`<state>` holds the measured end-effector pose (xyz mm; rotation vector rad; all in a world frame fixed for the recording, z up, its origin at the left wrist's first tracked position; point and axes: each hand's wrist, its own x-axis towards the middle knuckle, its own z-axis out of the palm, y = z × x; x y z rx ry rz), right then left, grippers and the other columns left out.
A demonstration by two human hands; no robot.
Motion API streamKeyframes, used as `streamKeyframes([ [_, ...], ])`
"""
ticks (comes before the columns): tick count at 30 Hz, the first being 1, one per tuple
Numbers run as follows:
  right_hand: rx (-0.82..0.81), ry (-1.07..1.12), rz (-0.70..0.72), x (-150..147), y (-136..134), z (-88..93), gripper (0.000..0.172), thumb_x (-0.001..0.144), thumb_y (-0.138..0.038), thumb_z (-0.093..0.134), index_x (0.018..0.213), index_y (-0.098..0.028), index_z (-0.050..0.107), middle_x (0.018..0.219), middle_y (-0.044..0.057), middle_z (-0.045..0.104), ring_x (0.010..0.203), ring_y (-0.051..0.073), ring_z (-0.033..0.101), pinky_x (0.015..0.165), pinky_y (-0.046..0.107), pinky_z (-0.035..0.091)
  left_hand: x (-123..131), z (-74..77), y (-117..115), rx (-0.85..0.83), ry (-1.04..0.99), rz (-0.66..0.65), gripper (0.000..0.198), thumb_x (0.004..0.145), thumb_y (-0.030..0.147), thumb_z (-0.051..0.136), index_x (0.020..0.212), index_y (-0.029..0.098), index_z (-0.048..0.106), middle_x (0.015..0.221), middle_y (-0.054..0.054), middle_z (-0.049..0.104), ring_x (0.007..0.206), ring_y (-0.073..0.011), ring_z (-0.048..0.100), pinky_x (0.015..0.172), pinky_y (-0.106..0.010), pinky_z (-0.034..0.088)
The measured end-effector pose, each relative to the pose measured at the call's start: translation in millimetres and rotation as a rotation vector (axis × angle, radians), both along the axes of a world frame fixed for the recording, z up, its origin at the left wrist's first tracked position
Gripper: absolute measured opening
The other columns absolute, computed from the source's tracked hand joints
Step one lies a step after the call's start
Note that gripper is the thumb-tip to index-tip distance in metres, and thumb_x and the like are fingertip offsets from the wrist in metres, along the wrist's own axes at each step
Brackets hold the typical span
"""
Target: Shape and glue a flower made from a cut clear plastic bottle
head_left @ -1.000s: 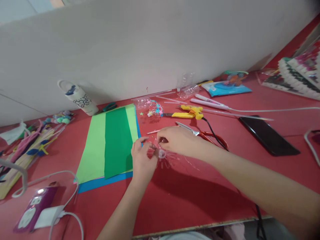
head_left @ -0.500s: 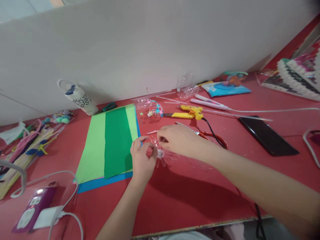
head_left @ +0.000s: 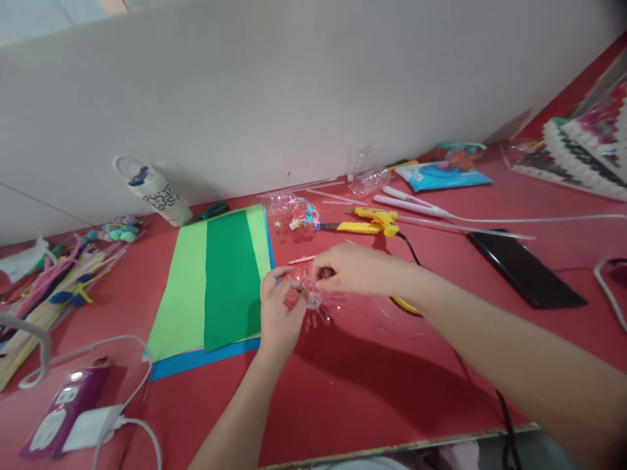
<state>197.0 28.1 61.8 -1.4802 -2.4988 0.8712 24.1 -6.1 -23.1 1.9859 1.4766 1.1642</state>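
Plastic piece (head_left: 314, 301), clear and spiky, is pinched by the left hand (head_left: 281, 313); I can't tell if the curled right hand (head_left: 353, 269) close by grips anything.

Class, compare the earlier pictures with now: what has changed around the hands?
The right forearm has shifted farther from the person, now covering most of the red-handled scissors; a yellow curved edge shows on its near side. The left hand and right hand stay at the clear plastic piece. Yellow glue gun, phone and dark green sheet stayed put.
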Motion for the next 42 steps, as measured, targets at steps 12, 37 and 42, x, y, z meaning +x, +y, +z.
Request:
streamKeyframes([
  [12, 0.110, 0.005, 0.144, 1, -6, 3.3, 0.015, 0.075, -0.017, 0.051, 0.075, -0.021, 0.066, 0.078, 0.000, 0.067, 0.067, 0.012, 0.054, 0.058, 0.024, 0.029, -4, 5.9, -3, -0.255, -0.125, -0.230, 0.003, 0.075, 0.018, 0.057, 0.074, 0.021, 0.057, 0.115, -0.007, 0.052, 0.117, -0.0231, 0.048, 0.099, -0.040, 0.037],
  [37, 0.578, 0.239, 0.034, 19, -33, 20.6, 0.017, 0.089, -0.016, 0.047, 0.080, -0.017, 0.061, 0.076, 0.001, 0.059, 0.067, 0.011, 0.049, 0.061, 0.023, 0.035, 12, 49.6, -13, -0.766, -1.197, -0.362, 0.044, 0.079, 0.040, 0.061, 0.120, 0.026, 0.054, 0.125, -0.006, 0.059, 0.116, -0.0260, 0.054, 0.098, -0.042, 0.042],
  [42, 0.693, 0.153, 0.071, 25, -41, 27.6, 0.020, 0.090, -0.017, 0.044, 0.082, -0.016, 0.063, 0.078, 0.004, 0.060, 0.071, 0.015, 0.055, 0.062, 0.026, 0.039, 17, 62.0, -15, -0.771, -1.136, -0.329, 0.031, 0.080, 0.039, 0.060, 0.106, 0.022, 0.066, 0.119, -0.005, 0.064, 0.120, -0.0265, 0.051, 0.102, -0.040, 0.039],
])
